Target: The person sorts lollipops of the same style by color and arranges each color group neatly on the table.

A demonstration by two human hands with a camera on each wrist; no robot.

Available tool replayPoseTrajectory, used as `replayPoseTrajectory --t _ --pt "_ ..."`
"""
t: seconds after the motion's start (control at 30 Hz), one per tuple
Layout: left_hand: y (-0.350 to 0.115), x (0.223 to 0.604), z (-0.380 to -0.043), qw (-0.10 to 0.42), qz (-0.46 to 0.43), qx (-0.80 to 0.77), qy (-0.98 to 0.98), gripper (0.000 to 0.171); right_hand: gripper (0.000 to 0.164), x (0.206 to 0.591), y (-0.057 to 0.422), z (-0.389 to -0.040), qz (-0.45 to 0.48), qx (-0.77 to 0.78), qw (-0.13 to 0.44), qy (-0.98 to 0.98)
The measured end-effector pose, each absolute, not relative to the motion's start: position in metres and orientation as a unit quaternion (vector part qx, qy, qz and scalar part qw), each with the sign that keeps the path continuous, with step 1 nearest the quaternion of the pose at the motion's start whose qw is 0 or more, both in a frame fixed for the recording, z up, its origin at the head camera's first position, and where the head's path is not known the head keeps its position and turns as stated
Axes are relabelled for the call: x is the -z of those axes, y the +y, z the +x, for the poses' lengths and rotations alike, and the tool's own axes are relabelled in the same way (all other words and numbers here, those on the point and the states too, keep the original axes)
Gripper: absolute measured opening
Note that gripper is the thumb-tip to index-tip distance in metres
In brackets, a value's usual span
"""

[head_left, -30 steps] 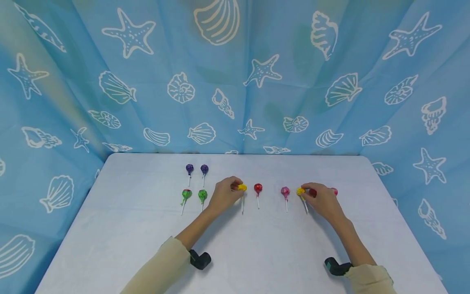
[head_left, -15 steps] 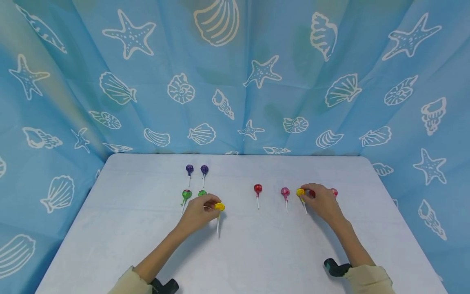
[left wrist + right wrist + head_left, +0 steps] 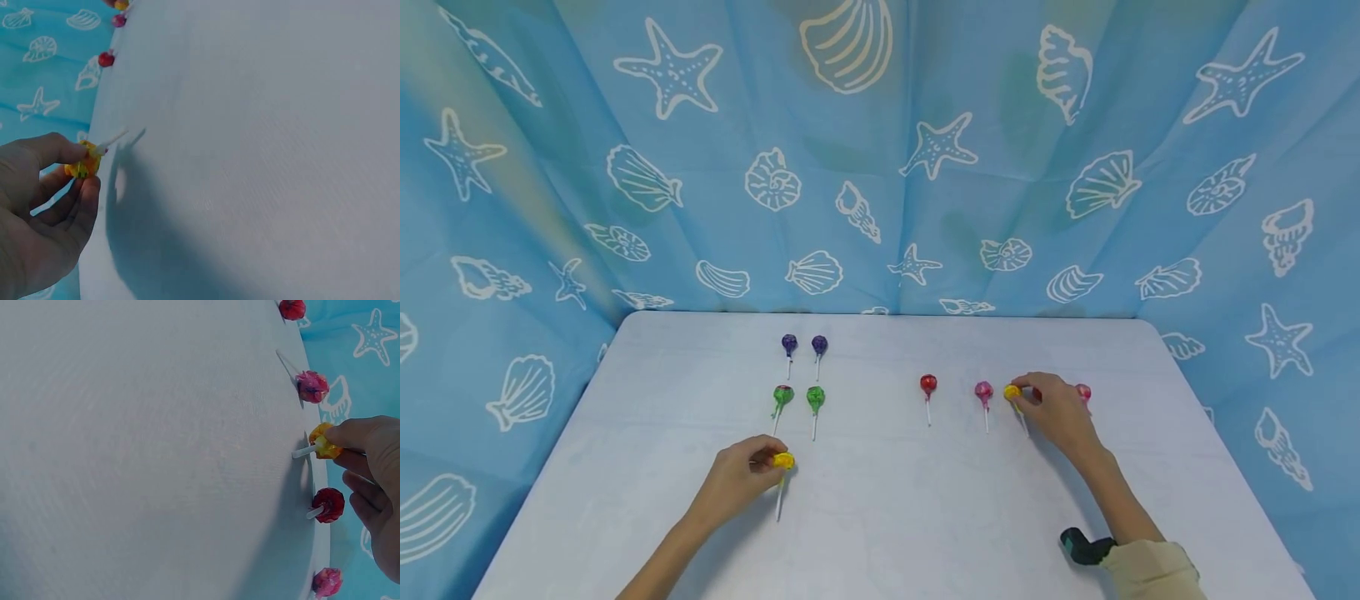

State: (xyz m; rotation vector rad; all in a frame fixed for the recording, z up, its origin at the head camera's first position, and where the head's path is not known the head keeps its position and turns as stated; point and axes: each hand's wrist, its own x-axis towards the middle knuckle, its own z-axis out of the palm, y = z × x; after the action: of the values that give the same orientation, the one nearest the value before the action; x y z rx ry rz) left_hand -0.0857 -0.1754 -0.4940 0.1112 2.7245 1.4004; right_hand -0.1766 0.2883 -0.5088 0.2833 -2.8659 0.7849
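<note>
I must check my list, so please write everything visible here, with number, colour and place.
Lollipops: two, purple, back left.
Lollipops: two, mostly green, left, nearer than purple.
Held lollipops: two, yellow, near left and right.
Lollipops: two, red, centre and right.
Lollipops: two, pink, centre-right and right.
Tabletop: one, white, foreground.
Curtain: one, blue with white sea-life prints, behind.
Device: one, black, lower right.
Sleeve: one, beige, bottom right.
Left grip: one, bare, near left, pinching yellow.
Right grip: one, bare, right, pinching yellow.
</note>
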Motion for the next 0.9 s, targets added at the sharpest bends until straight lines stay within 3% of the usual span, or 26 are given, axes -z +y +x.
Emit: replayPoseTrajectory --t 0.33,0.57,0.9 --pt "-0.192 0.501 -0.083 0.047 0.019 -0.418 0.907 0.023 0.029 0.492 0.279 -0.170 0.087 -0.292 0.096 -0.948" --pt "-0.194 0.499 -0.082 0.056 0.006 -0.406 0.912 0.022 0.025 0.476 0.239 -0.154 0.107 -0.392 0.099 -0.908" --pt "-0.192 0.501 -0.084 0.059 0.001 -0.415 0.908 0.022 0.020 0.496 0.147 -0.120 0.120 -0.527 -0.035 -0.840"
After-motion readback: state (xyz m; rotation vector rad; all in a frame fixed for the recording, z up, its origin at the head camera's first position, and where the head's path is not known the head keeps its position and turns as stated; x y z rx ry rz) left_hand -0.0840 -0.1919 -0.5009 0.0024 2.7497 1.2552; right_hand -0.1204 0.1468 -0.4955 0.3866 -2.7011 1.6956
